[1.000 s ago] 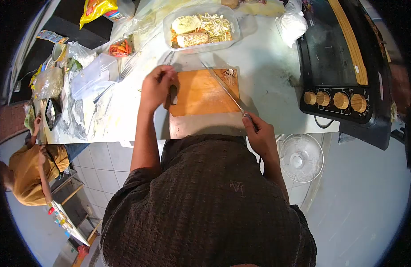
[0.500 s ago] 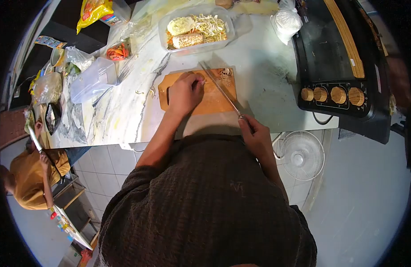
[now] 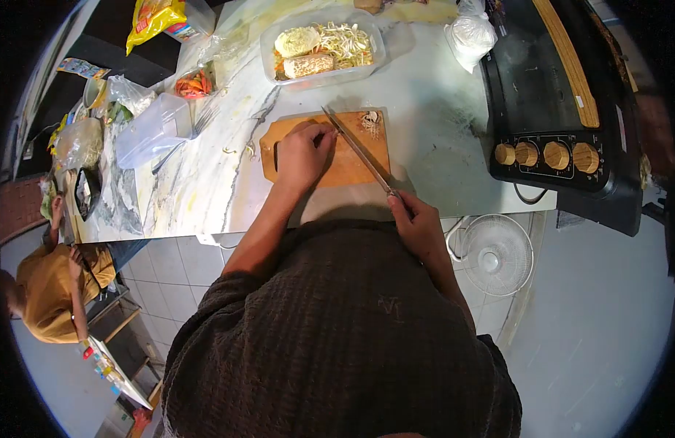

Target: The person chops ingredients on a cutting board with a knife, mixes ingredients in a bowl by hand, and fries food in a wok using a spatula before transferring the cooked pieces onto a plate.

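Note:
A wooden cutting board [image 3: 361,162] lies near the front edge of the marble-patterned counter. My left hand [image 3: 302,155] rests on it with the fingers curled in; whatever they pinch is too small or hidden to name. My right hand [image 3: 418,228] grips the handle of a long knife [image 3: 361,150] at the counter's edge. The blade slants across the board, its tip up and left, just right of my left fingertips. Small pale chopped bits [image 3: 370,123] sit at the board's upper right corner.
Beyond the board stands a clear plastic container [image 3: 315,79] of bean sprouts and other food. An empty-looking plastic tub [image 3: 156,131], forks and bags lie left. At right are a white-filled bag [image 3: 471,40] and an oven [image 3: 549,157]. Another person [image 3: 56,296] works at far left.
The knife has shifted slightly left and down, its blade nearer my left fingertips. My left hand has barely moved. At far left, the other person's hands and the long pale thing there have changed position.

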Available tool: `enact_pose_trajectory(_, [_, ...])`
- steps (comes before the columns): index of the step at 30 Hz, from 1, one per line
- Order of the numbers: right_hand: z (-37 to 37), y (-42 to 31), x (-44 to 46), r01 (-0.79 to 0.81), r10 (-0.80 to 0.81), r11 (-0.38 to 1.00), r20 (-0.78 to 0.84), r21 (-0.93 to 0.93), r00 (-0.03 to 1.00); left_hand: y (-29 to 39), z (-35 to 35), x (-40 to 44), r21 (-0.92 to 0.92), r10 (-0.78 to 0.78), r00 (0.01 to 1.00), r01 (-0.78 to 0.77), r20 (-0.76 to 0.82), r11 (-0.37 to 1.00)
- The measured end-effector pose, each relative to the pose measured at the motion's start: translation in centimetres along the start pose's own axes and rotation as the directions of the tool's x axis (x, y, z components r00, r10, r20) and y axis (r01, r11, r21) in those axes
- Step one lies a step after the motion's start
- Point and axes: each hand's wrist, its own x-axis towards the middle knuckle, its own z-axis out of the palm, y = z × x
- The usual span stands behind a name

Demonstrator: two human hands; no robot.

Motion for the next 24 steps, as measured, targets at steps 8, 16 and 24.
enact_pose_trajectory(8, [-0.1,-0.4,0.1,0.016,-0.026,0.981,-0.049,-0.193,0.998,-0.1,-0.1,-0.1,-0.027,-0.06,0.997,0.061,0.04,0.998])
enact_pose_trajectory(16, [-0.6,-0.5,-0.7,0.008,-0.023,0.987,-0.091,-0.16,0.996,0.0,-3.0,1.6,-0.1,0.001,1.0,-0.004,-0.027,0.995])
enact_pose_trajectory(24, [-1.0,0.3,-0.4,0.023,-0.036,0.993,-0.116,-0.117,0.993,2.9,-4.9,13.4,-0.131,0.129,0.981,-0.148,-0.145,0.98])
